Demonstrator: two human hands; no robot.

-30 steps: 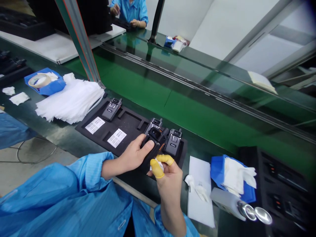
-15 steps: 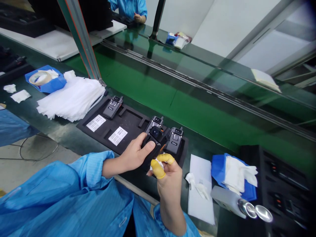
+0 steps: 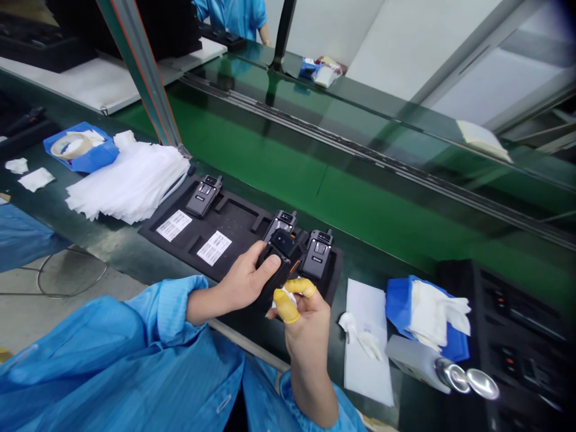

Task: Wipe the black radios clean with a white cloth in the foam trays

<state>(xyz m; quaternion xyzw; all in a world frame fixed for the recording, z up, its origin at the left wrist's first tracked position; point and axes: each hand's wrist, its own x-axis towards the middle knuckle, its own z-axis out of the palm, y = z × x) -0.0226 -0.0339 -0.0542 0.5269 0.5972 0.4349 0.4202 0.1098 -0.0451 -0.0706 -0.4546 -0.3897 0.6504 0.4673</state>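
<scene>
Snugly clasps a radio [image 3: 281, 248] under the thumb of the left hand [image 3: 245, 277]; just beside it, pinches a white scrap [image 3: 290, 294] between yellow-capped thumb and finger of the right hand [image 3: 309, 321].

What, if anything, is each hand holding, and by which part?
The left hand holds a radio by its body, thumb on its upward face. The right hand pinches a wipe; which part cannot be told.

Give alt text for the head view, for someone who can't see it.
A person's left hand holds a black handheld device while the right hand, wearing yellow finger covers, pinches something white beside it. Three similar devices sit in a black tray beside white sheets.
</scene>
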